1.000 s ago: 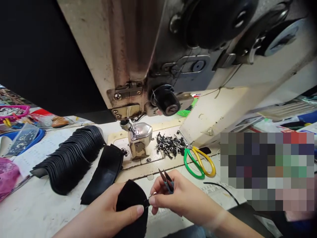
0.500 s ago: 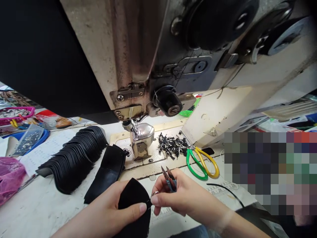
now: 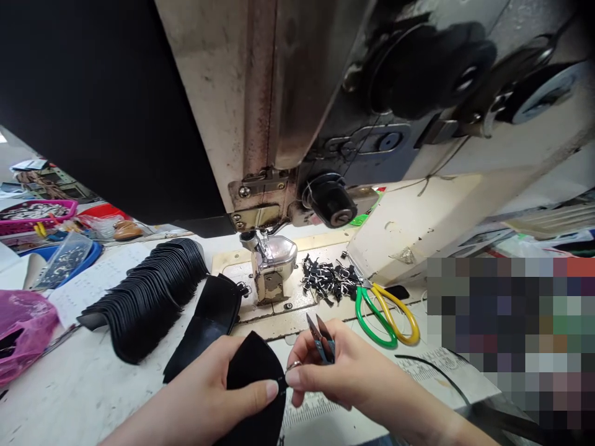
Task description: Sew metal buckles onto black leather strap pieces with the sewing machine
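Note:
My left hand (image 3: 227, 384) is closed on a curved black piece of material (image 3: 255, 359), thumb lying on top near its right edge. My right hand (image 3: 339, 368) has a small pair of thread snips (image 3: 321, 339) held in its palm, blades pointing up and apart. Thumb and forefinger of that same hand pinch together at the edge of the black piece; a ring-like metal part shows by the forefinger. What the pinch holds is too small to make out. Just beyond my left hand lies another black piece (image 3: 207, 319), flat on the table.
A sewing machine head (image 3: 223, 93) looms overhead, its post (image 3: 274, 272) behind my hands. Scissors with green and yellow handles (image 3: 388, 316) lie beside black scraps (image 3: 325, 279). Stacked black pieces (image 3: 149, 294), a pink bag (image 3: 28, 328) and a blue tray (image 3: 93, 254) are at left.
The whole view has shifted slightly, so the machine and table things appear further right. Both hands keep the same hold, with hardly any movement at the edge of the black piece.

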The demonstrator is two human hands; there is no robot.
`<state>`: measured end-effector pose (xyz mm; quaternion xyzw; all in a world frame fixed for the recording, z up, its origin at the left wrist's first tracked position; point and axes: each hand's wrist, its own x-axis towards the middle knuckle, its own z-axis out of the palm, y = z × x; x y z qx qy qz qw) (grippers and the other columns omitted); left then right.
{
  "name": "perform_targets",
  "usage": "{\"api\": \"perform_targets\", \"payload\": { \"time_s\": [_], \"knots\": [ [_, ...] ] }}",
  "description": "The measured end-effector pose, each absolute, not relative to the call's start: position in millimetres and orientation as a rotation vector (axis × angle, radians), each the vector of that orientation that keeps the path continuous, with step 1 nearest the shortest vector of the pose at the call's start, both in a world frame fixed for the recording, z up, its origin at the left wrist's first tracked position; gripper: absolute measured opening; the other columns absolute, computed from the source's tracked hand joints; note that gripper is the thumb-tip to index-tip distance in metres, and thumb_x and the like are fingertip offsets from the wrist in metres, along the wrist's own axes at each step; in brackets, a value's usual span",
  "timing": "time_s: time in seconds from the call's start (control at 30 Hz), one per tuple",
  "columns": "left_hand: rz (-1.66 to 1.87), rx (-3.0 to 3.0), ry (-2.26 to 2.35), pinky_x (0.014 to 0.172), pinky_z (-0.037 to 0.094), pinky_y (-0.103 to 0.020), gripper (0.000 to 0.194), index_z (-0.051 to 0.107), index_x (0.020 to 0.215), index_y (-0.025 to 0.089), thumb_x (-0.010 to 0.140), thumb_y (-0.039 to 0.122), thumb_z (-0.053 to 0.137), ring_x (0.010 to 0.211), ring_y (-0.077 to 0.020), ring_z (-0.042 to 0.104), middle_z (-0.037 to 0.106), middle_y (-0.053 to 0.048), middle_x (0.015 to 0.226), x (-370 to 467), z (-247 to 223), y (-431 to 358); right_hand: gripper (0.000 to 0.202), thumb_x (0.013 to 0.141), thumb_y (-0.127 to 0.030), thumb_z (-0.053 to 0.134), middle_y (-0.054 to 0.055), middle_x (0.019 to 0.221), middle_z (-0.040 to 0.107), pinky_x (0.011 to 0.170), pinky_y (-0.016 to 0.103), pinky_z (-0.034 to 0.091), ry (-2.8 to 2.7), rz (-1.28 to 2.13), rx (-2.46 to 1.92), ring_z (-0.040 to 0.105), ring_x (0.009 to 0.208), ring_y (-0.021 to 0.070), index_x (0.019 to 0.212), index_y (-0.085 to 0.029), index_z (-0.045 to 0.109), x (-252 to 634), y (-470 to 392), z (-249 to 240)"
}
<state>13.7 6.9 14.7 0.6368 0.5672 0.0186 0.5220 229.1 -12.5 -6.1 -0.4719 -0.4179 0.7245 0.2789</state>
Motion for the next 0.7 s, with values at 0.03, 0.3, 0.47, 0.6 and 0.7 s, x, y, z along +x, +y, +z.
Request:
{"api": "perform_targets", "payload": {
  "time_s": [0.03, 0.3, 0.47, 0.6, 0.7],
  "knots": [
    [0.037, 1.537, 1.371, 0.085, 0.046, -0.037, 0.047, 0.063, 0.106, 0.021, 0.077, 0.057, 0.066, 0.096, -0.0267, 0.058, 0.066, -0.003, 0.103, 13.8, 15.4, 7.6, 0.016, 0.075, -0.021, 0.075, 0.000, 0.063, 0.073, 0.042, 0.021, 0.021, -1.127, 1.946, -1.257, 0.036, 0.045, 0.0048, 0.078, -0.017, 0.060, 228.9, -12.2, -5.9],
    [0.071, 1.495, 1.376, 0.081, 0.048, -0.033, 0.043, 0.063, 0.104, 0.020, 0.077, 0.054, 0.068, 0.094, -0.0255, 0.060, 0.067, -0.001, 0.099, 9.9, 19.1, 6.3, 0.015, 0.073, -0.020, 0.075, -0.002, 0.062, 0.072, 0.043, 0.023, 0.019, -1.133, 1.942, -1.246, 0.035, 0.044, 0.0050, 0.078, -0.018, 0.060, 226.7, -9.4, 1.3],
    [0.074, 1.503, 1.333, 0.078, 0.047, -0.030, 0.036, 0.065, 0.099, 0.021, 0.077, 0.050, 0.068, 0.093, -0.0245, 0.060, 0.068, 0.001, 0.097, 11.4, 22.8, 7.8, 0.015, 0.072, -0.021, 0.075, -0.002, 0.061, 0.072, 0.043, 0.022, 0.019, -1.146, 1.956, -1.256, 0.035, 0.043, 0.0053, 0.076, -0.018, 0.061, 226.3, -8.9, 3.3],
    [0.052, 1.511, 1.384, 0.082, 0.047, -0.035, 0.044, 0.063, 0.105, 0.019, 0.076, 0.053, 0.066, 0.095, -0.0276, 0.061, 0.068, -0.004, 0.101, 12.1, 25.3, 9.8, 0.017, 0.072, -0.021, 0.076, -0.002, 0.061, 0.072, 0.043, 0.021, 0.020, -1.153, 1.955, -1.252, 0.036, 0.045, 0.0055, 0.078, -0.018, 0.060, 226.0, -8.0, 2.7],
    [0.061, 1.499, 1.402, 0.085, 0.047, -0.039, 0.049, 0.060, 0.109, 0.018, 0.074, 0.051, 0.067, 0.099, -0.0307, 0.062, 0.070, -0.006, 0.104, 11.4, 27.8, 16.9, 0.019, 0.072, -0.021, 0.076, -0.001, 0.062, 0.072, 0.042, 0.021, 0.020, -1.154, 1.950, -1.221, 0.034, 0.044, 0.0052, 0.079, -0.018, 0.059, 224.6, 0.5, 6.0]
  ]
}}
